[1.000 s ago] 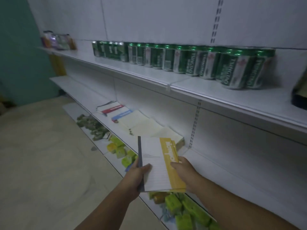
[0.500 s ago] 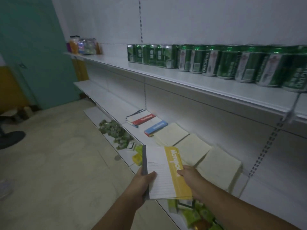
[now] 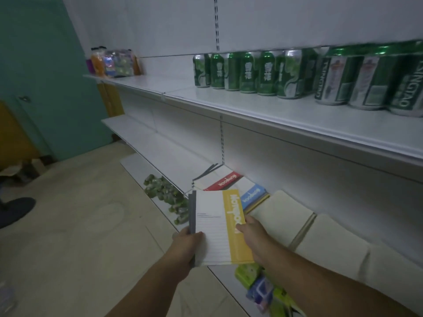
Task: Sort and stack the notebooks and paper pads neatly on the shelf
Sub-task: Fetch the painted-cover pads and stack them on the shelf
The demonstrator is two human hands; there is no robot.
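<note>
1. Left hand (image 3: 186,244) grips the yellow-banded notebook (image 3: 217,225) at its dark spine; right hand (image 3: 251,234) pinches the yellow edge.
2. It's up in front of the shelf (image 3: 160,147), beside the blue notebook (image 3: 253,194) and cream pads (image 3: 281,216).

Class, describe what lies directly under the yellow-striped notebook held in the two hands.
Along the left edge of the yellow-striped notebook, dark grey spines of further notebooks peek out, gripped by the left hand and right hand. Their covers and number are hidden.

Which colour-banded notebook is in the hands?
The yellow-banded white notebook: left hand and right hand hold it; the red-banded notebook and blue-banded notebook lie on the white shelf.
</note>
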